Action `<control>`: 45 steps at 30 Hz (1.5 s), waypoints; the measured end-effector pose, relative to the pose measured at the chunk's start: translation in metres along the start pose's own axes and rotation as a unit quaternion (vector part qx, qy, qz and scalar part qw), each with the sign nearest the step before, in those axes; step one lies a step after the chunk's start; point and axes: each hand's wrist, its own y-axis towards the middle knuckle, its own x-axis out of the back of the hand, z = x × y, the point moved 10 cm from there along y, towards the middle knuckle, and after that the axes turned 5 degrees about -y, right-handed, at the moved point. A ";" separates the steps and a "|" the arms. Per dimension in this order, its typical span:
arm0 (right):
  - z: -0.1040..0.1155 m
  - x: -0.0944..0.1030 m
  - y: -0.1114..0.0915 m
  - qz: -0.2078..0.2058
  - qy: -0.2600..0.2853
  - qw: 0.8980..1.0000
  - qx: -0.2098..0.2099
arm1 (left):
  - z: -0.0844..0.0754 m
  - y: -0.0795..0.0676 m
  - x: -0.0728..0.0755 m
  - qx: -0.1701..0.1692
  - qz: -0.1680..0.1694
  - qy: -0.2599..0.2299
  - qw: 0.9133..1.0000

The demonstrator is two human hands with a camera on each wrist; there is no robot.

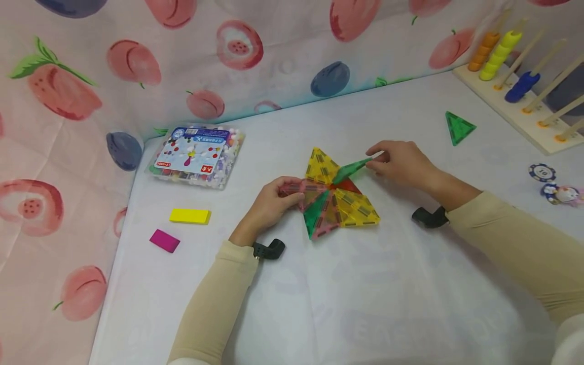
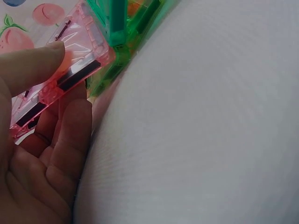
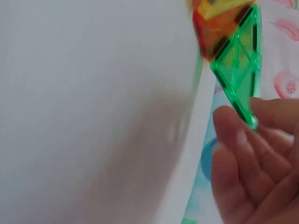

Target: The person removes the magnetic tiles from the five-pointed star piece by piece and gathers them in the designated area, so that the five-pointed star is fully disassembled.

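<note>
A star-like cluster of translucent magnetic triangle tiles lies mid-table in the head view, with yellow tiles [image 1: 358, 209], a red tile [image 1: 352, 186] and a green tile [image 1: 315, 217] among them. My left hand [image 1: 268, 205] pinches a pink triangle tile [image 2: 77, 67] on the cluster's left side, thumb above and fingers beneath. On the opposite side my right hand [image 1: 403, 165] holds the pointed end of a green triangle tile [image 3: 243, 77] between thumb and fingertips. That tile tilts up from the cluster, its other end at the centre near the red tile.
A loose green triangle tile [image 1: 458, 129] lies at back right, near a wooden peg board [image 1: 502, 96] with coloured rings. A poker chip [image 1: 542, 173] and small figurine [image 1: 566, 194] are far right. Leftward are a clear bead box [image 1: 191, 152], yellow block [image 1: 190, 216] and magenta block [image 1: 165, 241].
</note>
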 end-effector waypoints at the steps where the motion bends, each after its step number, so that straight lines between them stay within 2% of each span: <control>1: 0.002 -0.003 0.000 0.003 0.017 1.000 0.001 | 0.000 0.000 0.000 0.000 -0.001 0.000 1.000; 5: 0.013 -0.015 0.002 0.023 0.055 0.998 0.011 | 0.001 -0.001 0.001 0.000 0.000 -0.007 1.000; 9: 0.021 -0.019 0.003 0.022 0.057 0.998 0.023 | 0.000 -0.002 0.000 -0.003 0.000 -0.016 1.000; 14: 0.010 -0.015 0.003 0.014 0.059 0.998 -0.015 | -0.002 -0.001 0.000 -0.011 0.002 -0.008 1.000; 23: -0.038 0.016 0.006 -0.030 0.054 0.995 -0.075 | -0.001 0.001 -0.001 -0.005 0.005 -0.004 1.000; 27: -0.067 0.036 0.005 -0.042 0.049 0.994 -0.083 | -0.001 0.001 -0.001 -0.001 0.006 -0.004 1.000; 33: -0.103 0.057 0.006 -0.020 0.023 0.997 -0.072 | 0.001 0.000 0.002 0.003 -0.002 0.002 1.000; 38: -0.127 0.065 0.007 -0.002 -0.020 0.996 -0.083 | 0.001 -0.001 0.001 0.006 -0.002 -0.001 1.000; 41: -0.135 0.067 0.006 0.002 -0.041 0.995 -0.092 | 0.000 -0.001 0.000 0.008 0.000 0.001 1.000; 45: -0.138 0.074 0.004 -0.003 -0.081 0.993 -0.083 | -0.001 -0.001 0.000 0.007 -0.001 0.005 1.000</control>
